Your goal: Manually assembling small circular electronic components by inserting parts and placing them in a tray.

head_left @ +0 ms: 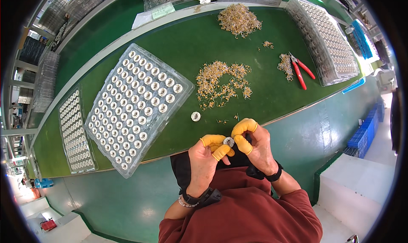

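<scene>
The person wears a dark red long-sleeved top, yellow rubber finger cots on the left hand (206, 158) and right hand (255, 143), black wrist straps, and a pale bead bracelet.

Green table (272, 81), red-handled pliers (302, 71)

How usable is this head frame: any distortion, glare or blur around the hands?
Head view: strong fisheye, so the green table edge bows and black corners vignette the frame. Overexposed glare at the right rim washes out the end of the right tray. Centre is sharp and evenly lit: left hand and right hand pinch a small round part clearly; detail softens toward the rim.
</scene>
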